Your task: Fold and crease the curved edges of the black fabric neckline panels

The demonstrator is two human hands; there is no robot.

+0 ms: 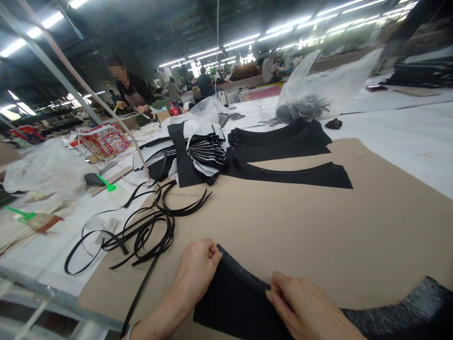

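A black fabric piece [237,302] with a grey speckled strip [244,270] along its curved upper edge lies on brown board [283,226] near me. My left hand [200,262] pinches the piece at its upper left corner. Farther right on the same edge, my right hand [297,297] grips the strip between thumb and fingers. Past that hand the grey speckled end [421,304] curves up at the lower right. A long black strap [141,293] runs down beside my left forearm. My right hand hides part of the piece.
Coiled black straps [155,231] lie to the left, near green-capped bottles [113,191]. Beyond are curved black pieces [283,174], a striped black-and-white stack [207,153] and a plastic bag [311,94]. A slanting pole [136,146] stands left. A person [132,92] works across the table.
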